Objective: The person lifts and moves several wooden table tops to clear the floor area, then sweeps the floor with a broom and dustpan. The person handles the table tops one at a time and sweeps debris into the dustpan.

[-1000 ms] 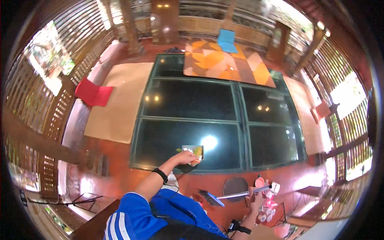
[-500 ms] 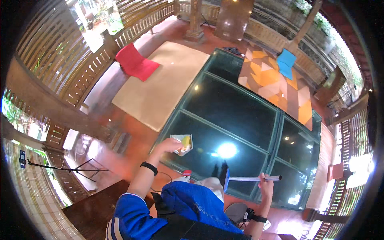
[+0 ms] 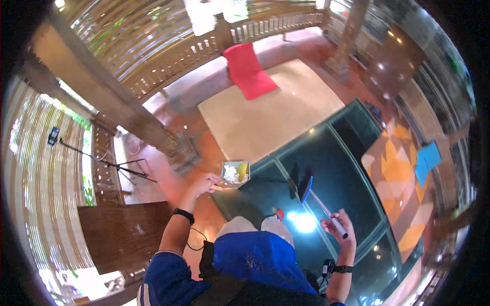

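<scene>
A squeegee (image 3: 320, 203) with a blue head and a pale metal handle is in my right hand (image 3: 341, 227). Its head points away from me over the dark glass floor panels (image 3: 332, 158), and the fingers are loosely round the handle's near end. My left hand (image 3: 206, 183) is beside the near left corner of a small open box (image 3: 249, 177), fingers stretched out and apart. Inside the box are white crumpled pieces (image 3: 231, 174) and a yellow item (image 3: 243, 169) whose kind I cannot make out.
Beyond the glass lie a beige mat (image 3: 270, 112) with a red floor chair (image 3: 248, 71), and an orange-brown patterned mat (image 3: 398, 173) with a blue one (image 3: 427, 159). To the left stand a wooden post (image 3: 112, 97), a phone tripod (image 3: 118, 166) and a dark wooden table (image 3: 122, 232).
My left hand has drawn back from over the box to its near left side. The squeegee has swung from pointing left to pointing away from me. The whole view has turned left.
</scene>
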